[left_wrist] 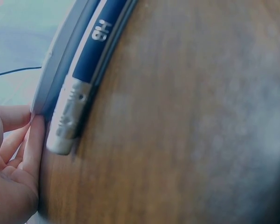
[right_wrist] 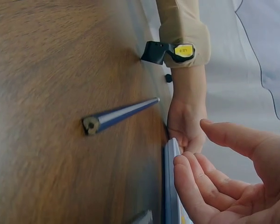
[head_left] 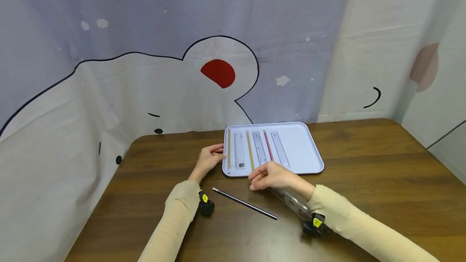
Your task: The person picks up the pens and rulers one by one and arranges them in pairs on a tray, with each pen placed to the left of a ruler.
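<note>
My left hand (head_left: 209, 159) pinches the left rim of a white tray (head_left: 303, 148), thumb and fingers at its edge. On the tray lie a yellow pencil (head_left: 229, 151), a clear ruler (head_left: 239, 151), a second yellow pencil (head_left: 250, 148), another clear ruler (head_left: 259, 146), a red pencil (head_left: 267, 144) and a third clear ruler (head_left: 280, 148), all side by side. My right hand (head_left: 271, 176) hovers over the tray's front edge, thumb apart from the loosely bent fingers, holding nothing. In front of the tray, a dark blue pencil (head_left: 245, 203) lies slanted on the table.
A clear ruler-like strip (head_left: 291, 203) lies on the wooden table (head_left: 364, 165), partly hidden under my right wrist. Behind the table's far edge hangs a printed curtain (head_left: 284, 51). Each wrist carries a small black camera.
</note>
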`<control>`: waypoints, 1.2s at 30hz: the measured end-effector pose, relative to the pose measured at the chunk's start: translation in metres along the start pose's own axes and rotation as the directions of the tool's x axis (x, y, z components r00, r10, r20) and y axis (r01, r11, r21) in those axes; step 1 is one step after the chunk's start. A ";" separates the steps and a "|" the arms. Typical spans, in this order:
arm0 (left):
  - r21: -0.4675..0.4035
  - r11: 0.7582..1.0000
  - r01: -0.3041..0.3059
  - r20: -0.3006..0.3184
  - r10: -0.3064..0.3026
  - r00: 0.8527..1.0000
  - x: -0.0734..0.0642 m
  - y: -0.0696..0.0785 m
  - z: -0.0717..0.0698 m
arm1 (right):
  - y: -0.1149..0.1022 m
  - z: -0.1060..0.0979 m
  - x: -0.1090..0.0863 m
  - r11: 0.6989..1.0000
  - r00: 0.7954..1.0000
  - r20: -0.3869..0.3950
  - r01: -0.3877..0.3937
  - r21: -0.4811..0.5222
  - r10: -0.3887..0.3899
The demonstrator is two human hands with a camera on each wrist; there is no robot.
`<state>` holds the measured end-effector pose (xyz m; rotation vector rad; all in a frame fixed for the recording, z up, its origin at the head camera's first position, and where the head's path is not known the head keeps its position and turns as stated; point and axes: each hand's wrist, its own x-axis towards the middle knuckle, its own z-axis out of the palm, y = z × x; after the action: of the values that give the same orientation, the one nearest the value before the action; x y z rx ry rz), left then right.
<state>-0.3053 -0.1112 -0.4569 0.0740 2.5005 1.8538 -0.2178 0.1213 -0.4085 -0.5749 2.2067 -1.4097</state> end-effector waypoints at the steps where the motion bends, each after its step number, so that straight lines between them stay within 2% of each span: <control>1: -0.002 1.000 -0.001 0.000 0.001 1.000 0.000 0.000 0.000 | -0.001 0.001 0.000 1.000 1.000 0.001 0.001 0.003 -0.001; 14: -0.019 1.000 0.001 0.009 0.000 1.000 0.003 0.001 -0.001 | -0.003 0.012 0.011 1.000 0.999 0.040 -0.007 0.024 0.006; 17: -0.033 0.999 0.007 0.030 -0.006 1.000 -0.003 0.011 -0.003 | -0.004 0.014 0.014 1.000 0.999 0.046 -0.005 0.013 0.005; 21: -0.038 0.999 0.015 0.043 -0.013 0.999 -0.002 0.012 -0.004 | -0.004 0.017 0.016 1.000 0.999 0.053 -0.011 -0.005 0.011; 24: -0.034 0.999 0.011 0.026 -0.010 1.000 0.004 0.003 -0.002 | -0.004 0.020 0.018 1.000 0.998 0.060 -0.017 -0.016 0.018; 36: -0.012 1.000 0.019 0.004 -0.019 1.000 0.002 0.001 -0.001 | -0.004 0.032 0.021 0.992 0.997 0.071 -0.028 -0.119 0.037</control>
<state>-0.3069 -0.1118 -0.4560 0.0529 2.4780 1.8598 -0.2160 0.0847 -0.4201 -0.6185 2.2421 -1.2283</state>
